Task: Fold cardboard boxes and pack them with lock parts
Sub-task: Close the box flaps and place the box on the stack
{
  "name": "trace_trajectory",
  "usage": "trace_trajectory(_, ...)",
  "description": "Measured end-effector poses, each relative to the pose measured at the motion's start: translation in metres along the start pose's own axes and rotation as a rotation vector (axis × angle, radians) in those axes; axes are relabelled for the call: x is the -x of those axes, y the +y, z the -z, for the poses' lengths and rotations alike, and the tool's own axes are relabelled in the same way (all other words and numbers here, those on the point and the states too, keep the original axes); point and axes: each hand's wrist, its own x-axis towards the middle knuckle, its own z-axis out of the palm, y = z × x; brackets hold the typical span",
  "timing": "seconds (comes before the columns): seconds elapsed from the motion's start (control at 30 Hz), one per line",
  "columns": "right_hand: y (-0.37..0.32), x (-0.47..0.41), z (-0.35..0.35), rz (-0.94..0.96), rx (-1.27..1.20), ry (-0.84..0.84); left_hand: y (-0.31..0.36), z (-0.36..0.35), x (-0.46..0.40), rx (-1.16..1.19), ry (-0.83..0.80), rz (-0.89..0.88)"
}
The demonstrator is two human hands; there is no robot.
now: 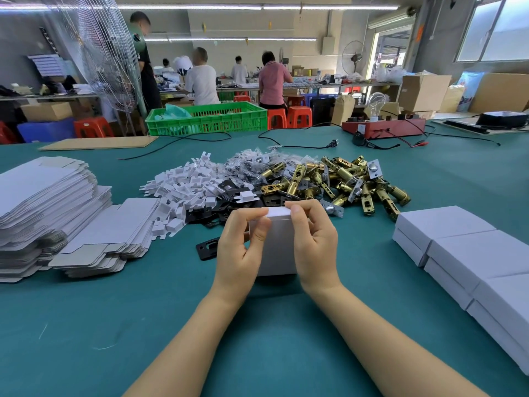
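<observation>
Both hands, left [243, 247] and right [313, 245], pinched the top flap of a white box [279, 247] standing mid-surface [257, 325], apparently to close it, with latches [343, 181] heaped behind and blanks [48, 207] stacked toward the left edge within reach.

Two hands, the left hand [243, 247] and the right hand [312, 242], were at frame centre around one white box [279, 250]. At the right edge, six closed boxes [463, 253] sat in three stacks of two, and at the left were two heaps of flat box blanks [51, 207], too many to count. The brass latches [343, 181], black plates [229, 196], white inserts [183, 190] and small clear bags [252, 161] above centre formed uncountable piles; four red stools [299, 116] and one green crate [206, 118] stood beyond.
</observation>
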Motion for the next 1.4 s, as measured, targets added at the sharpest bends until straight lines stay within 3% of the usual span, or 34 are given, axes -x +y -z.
trace_trajectory(0.37, 0.007, 0.005, -0.001, -0.027, 0.021, -0.02, -0.001, -0.001, 0.003, -0.015, -0.028, 0.025)
trace_trajectory(0.53, 0.015, 0.003, 0.003, -0.212, 0.003, -0.279, -0.004, 0.0, 0.0, 0.222, -0.178, 0.471)
trace_trajectory(0.77, 0.015, -0.007, 0.013, -0.358, 0.164, -0.239, -0.013, 0.003, -0.006, 0.228, -0.058, 0.653)
trace_trajectory(0.83, 0.012, -0.01, 0.016, -0.27, 0.297, -0.339, -0.015, 0.005, -0.01, 0.219, -0.043, 0.696)
trace_trajectory(0.97, -0.005, -0.018, 0.019, -0.057, 0.741, -0.785, -0.019, 0.011, -0.014, 0.263, -0.03, 0.793)
trace_trajectory(1.1, -0.018, -0.028, 0.027, 0.092, 0.961, -0.881, -0.014, 0.014, -0.014, 0.313, -0.123, 0.786)
trace_trajectory(1.2, -0.031, -0.034, 0.026, -0.036, 0.975, -1.008, -0.009, 0.013, -0.013, 0.372, -0.197, 0.767)
trace_trajectory(1.3, -0.05, -0.051, 0.041, -0.126, 0.996, -0.926, -0.004, 0.011, -0.013, 0.481, -0.232, 0.826)
trace_trajectory(1.4, -0.073, -0.079, 0.079, -0.191, 1.033, -0.728, -0.004, 0.008, -0.012, 0.501, -0.187, 0.836)
